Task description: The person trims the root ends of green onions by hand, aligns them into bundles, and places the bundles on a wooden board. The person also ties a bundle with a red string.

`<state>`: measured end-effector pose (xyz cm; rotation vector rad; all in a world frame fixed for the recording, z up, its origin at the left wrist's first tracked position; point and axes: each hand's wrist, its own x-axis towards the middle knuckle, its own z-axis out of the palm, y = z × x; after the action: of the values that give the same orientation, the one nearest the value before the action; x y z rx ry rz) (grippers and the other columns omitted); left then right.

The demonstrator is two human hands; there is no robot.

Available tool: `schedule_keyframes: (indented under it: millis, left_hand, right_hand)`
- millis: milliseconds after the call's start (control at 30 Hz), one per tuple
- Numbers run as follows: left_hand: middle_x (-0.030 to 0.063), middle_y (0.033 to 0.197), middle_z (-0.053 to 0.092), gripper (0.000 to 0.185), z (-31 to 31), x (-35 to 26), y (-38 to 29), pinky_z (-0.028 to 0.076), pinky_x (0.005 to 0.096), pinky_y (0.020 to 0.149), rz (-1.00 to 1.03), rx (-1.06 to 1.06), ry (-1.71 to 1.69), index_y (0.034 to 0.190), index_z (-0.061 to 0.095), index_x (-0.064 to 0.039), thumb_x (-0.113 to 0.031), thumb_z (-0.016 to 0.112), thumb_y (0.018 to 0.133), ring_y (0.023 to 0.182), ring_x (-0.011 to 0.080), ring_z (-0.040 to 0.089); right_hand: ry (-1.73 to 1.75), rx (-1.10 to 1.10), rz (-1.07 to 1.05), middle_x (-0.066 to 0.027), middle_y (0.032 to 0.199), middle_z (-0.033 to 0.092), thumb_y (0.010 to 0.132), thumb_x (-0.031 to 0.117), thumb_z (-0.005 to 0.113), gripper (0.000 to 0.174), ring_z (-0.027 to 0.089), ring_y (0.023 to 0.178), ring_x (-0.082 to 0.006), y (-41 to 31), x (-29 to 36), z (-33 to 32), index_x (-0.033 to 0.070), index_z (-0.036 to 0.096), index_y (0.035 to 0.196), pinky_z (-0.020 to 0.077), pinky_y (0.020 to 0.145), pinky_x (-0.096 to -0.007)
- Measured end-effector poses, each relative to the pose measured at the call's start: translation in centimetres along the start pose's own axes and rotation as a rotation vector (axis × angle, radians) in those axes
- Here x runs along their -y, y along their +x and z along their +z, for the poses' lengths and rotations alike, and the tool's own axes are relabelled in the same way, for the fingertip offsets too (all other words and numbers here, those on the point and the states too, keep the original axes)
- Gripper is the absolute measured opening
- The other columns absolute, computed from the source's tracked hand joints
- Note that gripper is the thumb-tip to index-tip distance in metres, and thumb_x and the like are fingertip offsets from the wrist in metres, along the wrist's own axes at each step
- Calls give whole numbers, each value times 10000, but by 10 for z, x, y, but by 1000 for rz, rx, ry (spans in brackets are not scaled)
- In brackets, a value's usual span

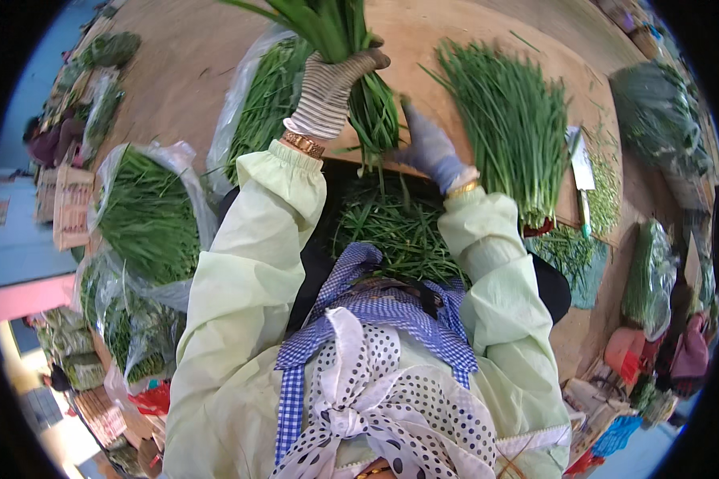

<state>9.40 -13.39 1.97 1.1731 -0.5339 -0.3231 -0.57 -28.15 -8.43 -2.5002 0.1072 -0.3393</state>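
Observation:
My left hand (337,84), in a striped knit glove, grips a bunch of long green leaves (376,111), likely garlic chives, held upright over the board's near edge. Just right of the bunch is my right hand (428,141), in a greyish glove, its thumb raised apart from the blurred fingers; nothing shows held in it. A large pile of chives (509,120) lies on the round wooden board (413,84) to the right. Beside that pile rests a cleaver (582,173) with a pale handle. Loose trimmed leaves (395,227) fill the space below my hands, above my checked apron.
Open plastic bags of greens (147,215) stand at the left, and another bag (263,96) lies behind my left hand. Chopped bits (605,191) lie beyond the cleaver. More bagged greens (650,278) are at the right. A person (51,141) sits at the far left.

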Motion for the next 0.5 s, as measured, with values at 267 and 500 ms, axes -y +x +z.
schedule_keyframes:
  millis: [267,500]
  left_hand:
    - [110,792,600,264,-76,-52,-46,506,408,836,213,-114,-440,1025,544,41,-135,600,835,791,259,637]
    - [72,761,594,240,-132,-66,-66,435,541,922,246,-326,-471,1033,566,-20,-157,621,843,851,267,608]
  right_hand:
    - [-217,437,110,-134,806,666,865,377,570,320,636,744,-364,-151,-28,86,135,612,1070,501,637,-474]
    - [-85,278,-31,-134,946,653,782,289,649,461,627,857,-319,-140,-1,9,118,551,1199,505,746,-426]
